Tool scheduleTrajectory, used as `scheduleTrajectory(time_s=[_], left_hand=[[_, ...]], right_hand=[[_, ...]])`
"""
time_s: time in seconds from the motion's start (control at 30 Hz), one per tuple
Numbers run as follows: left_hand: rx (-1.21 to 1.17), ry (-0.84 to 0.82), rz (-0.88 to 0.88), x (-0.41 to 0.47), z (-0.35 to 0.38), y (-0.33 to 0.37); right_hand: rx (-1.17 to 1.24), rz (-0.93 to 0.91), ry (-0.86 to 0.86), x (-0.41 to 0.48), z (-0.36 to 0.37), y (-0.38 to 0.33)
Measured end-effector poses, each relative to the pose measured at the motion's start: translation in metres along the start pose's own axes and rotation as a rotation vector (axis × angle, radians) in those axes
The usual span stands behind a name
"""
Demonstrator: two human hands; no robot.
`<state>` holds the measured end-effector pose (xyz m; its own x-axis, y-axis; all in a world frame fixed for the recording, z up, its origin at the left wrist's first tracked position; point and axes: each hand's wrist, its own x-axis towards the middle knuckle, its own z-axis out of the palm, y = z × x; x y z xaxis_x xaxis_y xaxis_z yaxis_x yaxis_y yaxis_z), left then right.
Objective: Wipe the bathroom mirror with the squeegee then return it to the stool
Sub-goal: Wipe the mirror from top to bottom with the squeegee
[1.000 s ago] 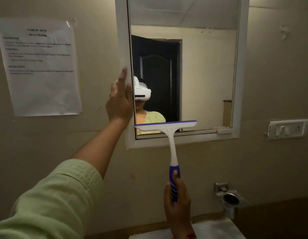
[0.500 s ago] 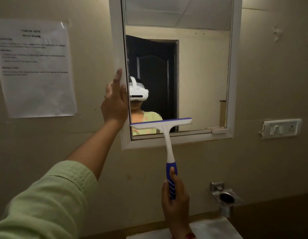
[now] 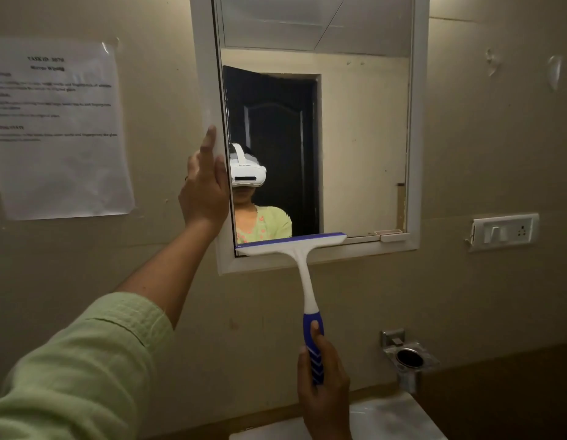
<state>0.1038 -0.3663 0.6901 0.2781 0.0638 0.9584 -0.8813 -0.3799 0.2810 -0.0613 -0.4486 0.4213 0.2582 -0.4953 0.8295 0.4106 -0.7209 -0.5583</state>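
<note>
Squeegee (image 3: 291,246): its blade sits at the very bottom of the mirror (image 3: 355,138), at about 6 o'clock on the glass, lying along the lower frame edge, with the handle hanging down and slightly to 5 o'clock.
Right hand (image 3: 323,385): wrapped around the blue grip at the low end of the handle, thumb laid up along it.
Left hand (image 3: 204,188): flat and half spread against the mirror's left frame at about 9 o'clock, index finger pointing up, steadying it.
Stage, I'd say: one downward stroke looks finished on the left half; the strip toward 3 o'clock looks not yet covered.
Risk, blade end: held that far from the head, the blade could rock and lift one corner, leaving a streak.
Risk, frame lip: dragging further down could catch the rubber on the lower frame and flick water onto the wall.
Risk, fittings: a swing toward 4 o'clock could knock the small white ledge (image 3: 392,237) on the frame, or go on to the switch plate (image 3: 502,231).
Risk, left hand: fingertips beside the glass could smear it.
Stool: not in sight from here, so the return will need a turn away with a wet tool.
</note>
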Motion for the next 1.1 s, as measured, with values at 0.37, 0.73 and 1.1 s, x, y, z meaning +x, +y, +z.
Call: scheduleTrajectory(time_s=[0.37, 0.73, 1.1], left_hand=[[-0.013, -0.017, 0.024, -0.001, -0.002, 0.0], [-0.028, -0.007, 0.047, 0.0, -0.002, -0.002], [-0.019, 0.026, 0.068, 0.002, 0.0, -0.004]], right_hand=[[0.157, -0.187, 0.215, 0.134, -0.038, -0.069], [-0.04, -0.329, 0.258, 0.298, -0.05, -0.122], [-0.154, -0.421, 0.272, 0.364, -0.026, -0.147]])
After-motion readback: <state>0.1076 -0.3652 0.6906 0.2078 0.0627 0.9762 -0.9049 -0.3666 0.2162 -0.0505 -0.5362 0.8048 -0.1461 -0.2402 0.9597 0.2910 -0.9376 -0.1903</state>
